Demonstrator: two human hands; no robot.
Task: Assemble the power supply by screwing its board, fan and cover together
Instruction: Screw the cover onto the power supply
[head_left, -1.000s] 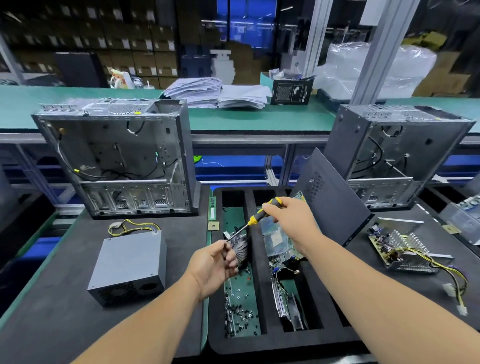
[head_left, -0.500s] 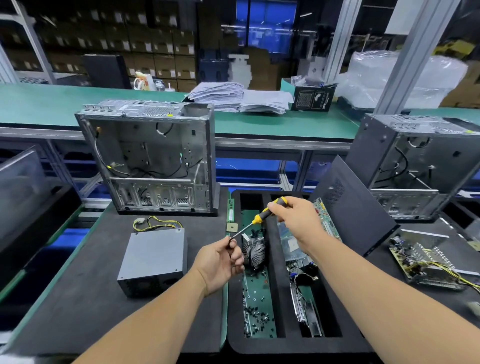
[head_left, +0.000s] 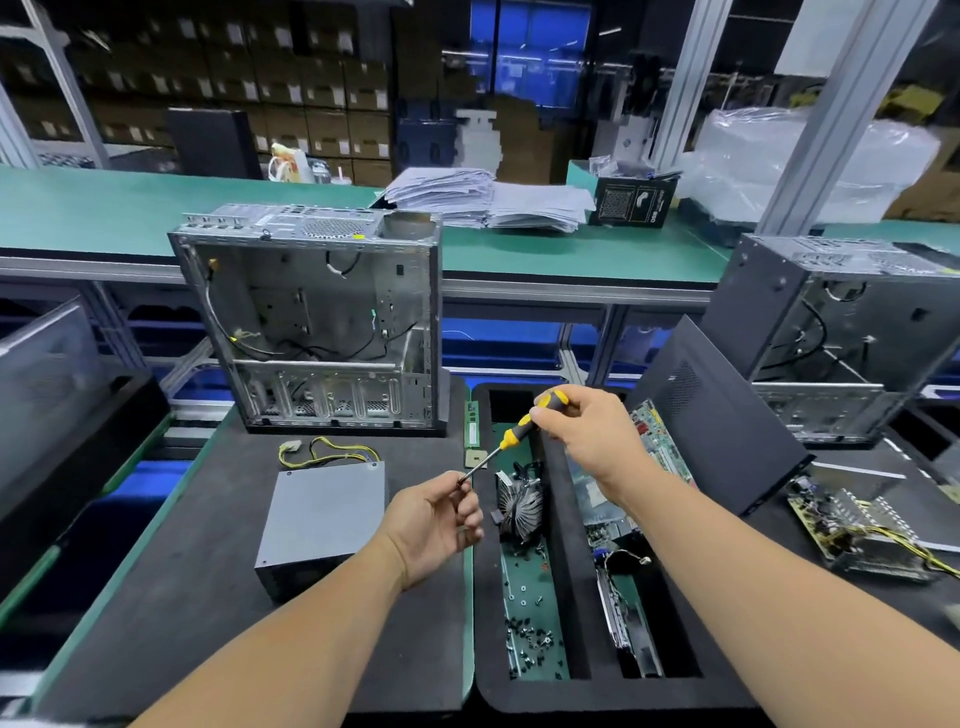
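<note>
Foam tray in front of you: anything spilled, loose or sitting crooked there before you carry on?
Loose screws lie scattered along the green strip in the foam tray, not in any container. The round heatsink fan leans tilted in that slot. A dark side panel is propped at a slant against the tray's right side.

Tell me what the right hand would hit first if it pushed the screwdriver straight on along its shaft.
The right hand aims the screwdriver down and leftward; its tip already sits at the fingertips of the left hand, so it would probably meet those first.
</note>
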